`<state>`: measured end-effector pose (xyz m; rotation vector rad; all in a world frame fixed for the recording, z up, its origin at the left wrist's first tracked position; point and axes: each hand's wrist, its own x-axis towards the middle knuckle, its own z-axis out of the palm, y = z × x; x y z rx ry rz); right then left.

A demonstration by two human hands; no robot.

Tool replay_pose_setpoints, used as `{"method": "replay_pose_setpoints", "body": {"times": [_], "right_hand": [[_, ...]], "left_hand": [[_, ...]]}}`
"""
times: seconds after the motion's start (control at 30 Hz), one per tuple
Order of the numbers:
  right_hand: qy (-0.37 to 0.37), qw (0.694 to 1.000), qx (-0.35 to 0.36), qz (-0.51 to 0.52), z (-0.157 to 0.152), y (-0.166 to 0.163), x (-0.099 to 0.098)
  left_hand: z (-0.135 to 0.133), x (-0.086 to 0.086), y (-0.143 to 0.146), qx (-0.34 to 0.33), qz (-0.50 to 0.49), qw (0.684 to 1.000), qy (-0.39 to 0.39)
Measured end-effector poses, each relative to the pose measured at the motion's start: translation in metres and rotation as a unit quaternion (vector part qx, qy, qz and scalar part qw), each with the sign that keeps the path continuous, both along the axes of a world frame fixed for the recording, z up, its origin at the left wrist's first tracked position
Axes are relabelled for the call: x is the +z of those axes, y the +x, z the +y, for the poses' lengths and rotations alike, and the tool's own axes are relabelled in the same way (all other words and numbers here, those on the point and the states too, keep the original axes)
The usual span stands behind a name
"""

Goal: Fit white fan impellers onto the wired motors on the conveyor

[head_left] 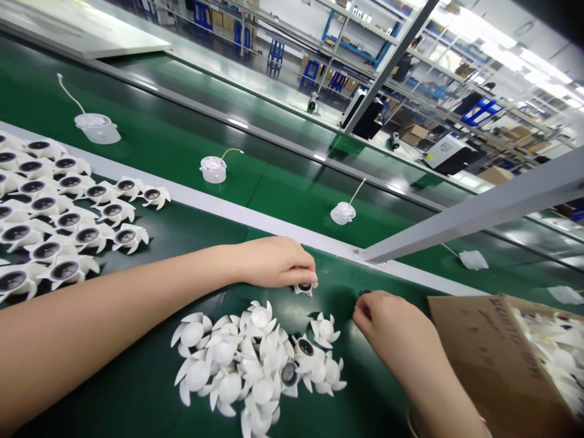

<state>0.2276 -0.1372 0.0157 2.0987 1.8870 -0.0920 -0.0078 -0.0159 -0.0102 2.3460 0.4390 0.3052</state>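
Observation:
My left hand [276, 261] reaches across the green table, its fingers closed on a small white fan impeller [305, 288] that rests on the surface. My right hand [392, 331] lies just right of it with the fingers curled under; what they hold, if anything, is hidden. Between and below the hands lies a loose heap of white impellers [255, 362], most dome side up. At the left, several impellers [59, 219] stand in rows with their dark hub openings facing up.
A cardboard box [479, 347] full of white impellers sits at the right edge. Beyond a grey rail [219, 207], a green conveyor belt carries white round motor housings [213, 168] with wires. A grey metal bar [479, 210] slants overhead at the right. Shelving stands behind.

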Motion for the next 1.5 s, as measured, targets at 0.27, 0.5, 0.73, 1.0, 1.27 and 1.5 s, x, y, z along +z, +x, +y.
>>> {"method": "replay_pose_setpoints", "body": {"times": [0.27, 0.5, 0.73, 1.0, 1.27, 1.5], "right_hand": [[0.091, 0.993, 0.012, 0.078, 0.004, -0.002, -0.006], [0.138, 0.878, 0.049, 0.456, 0.014, -0.039, -0.022], [0.182, 0.921, 0.137, 0.315, 0.017, -0.053, -0.027], [0.236, 0.907, 0.3, 0.18, 0.011, -0.054, -0.023], [0.31, 0.887, 0.293, 0.175, 0.004, -0.032, -0.003], [0.419, 0.879, -0.012, 0.228, 0.016, 0.046, 0.006]], "left_hand": [[0.013, -0.01, -0.006, 0.049, -0.026, 0.997, 0.06], [0.008, -0.016, 0.001, 0.013, -0.042, 0.997, 0.07], [0.009, -0.018, 0.0, 0.002, -0.04, 0.996, 0.076], [0.01, -0.017, 0.001, 0.004, -0.037, 0.997, 0.073], [0.011, -0.017, -0.002, 0.007, -0.05, 0.997, 0.066], [0.012, -0.024, -0.002, 0.011, -0.044, 0.997, 0.069]]}}
